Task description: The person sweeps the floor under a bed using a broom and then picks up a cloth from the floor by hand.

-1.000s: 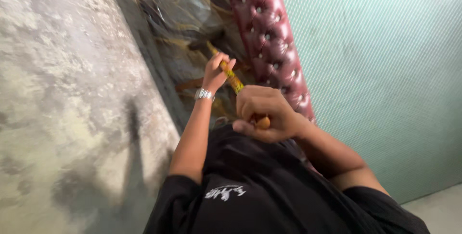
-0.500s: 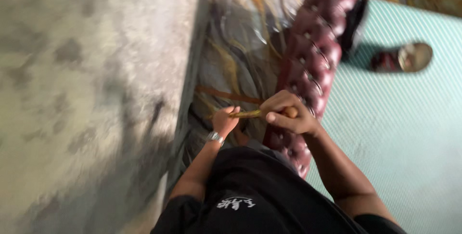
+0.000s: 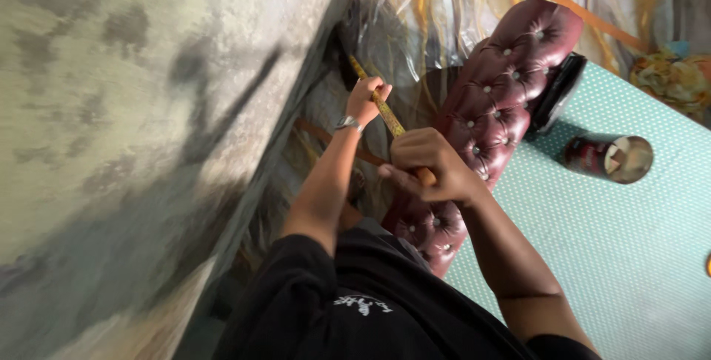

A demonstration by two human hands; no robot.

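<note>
Head view, big to small: we see the grey mottled wall [image 3: 133,108] on the left, the teal dotted floor mat [image 3: 629,256], the maroon tufted cushion [image 3: 503,86] and a dark red tin [image 3: 609,158] lying on the mat. Since half a second ago the yellow patterned stick [image 3: 386,112] has swung from near level to a steep diagonal, tip toward the wall base. Left hand [image 3: 365,101] grip is closed on its upper part, right hand [image 3: 426,164] grip closed round its orange butt end.
</note>
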